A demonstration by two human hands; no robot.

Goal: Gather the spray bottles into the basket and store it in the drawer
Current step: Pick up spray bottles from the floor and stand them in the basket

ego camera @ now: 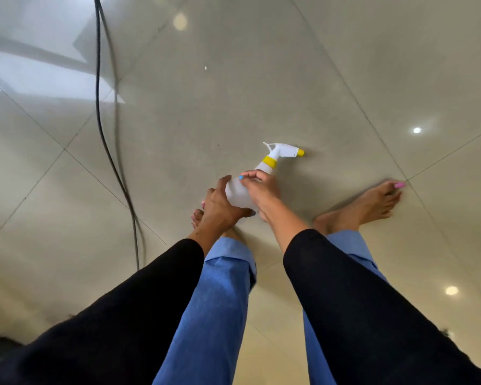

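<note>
I see both hands on the white spray bottle [243, 190], low over the tiled floor [233, 93]. Left grip [220, 207] wraps its base, right grip [258, 187] clasps the body; bottle bottom hidden. Cable [100, 107] runs well left; open floor ahead and right.

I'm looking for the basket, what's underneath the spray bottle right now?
Only tiled floor shows beneath the spray bottle, gripped by the left hand and right hand. Hands hide its base; no basket shows.
</note>
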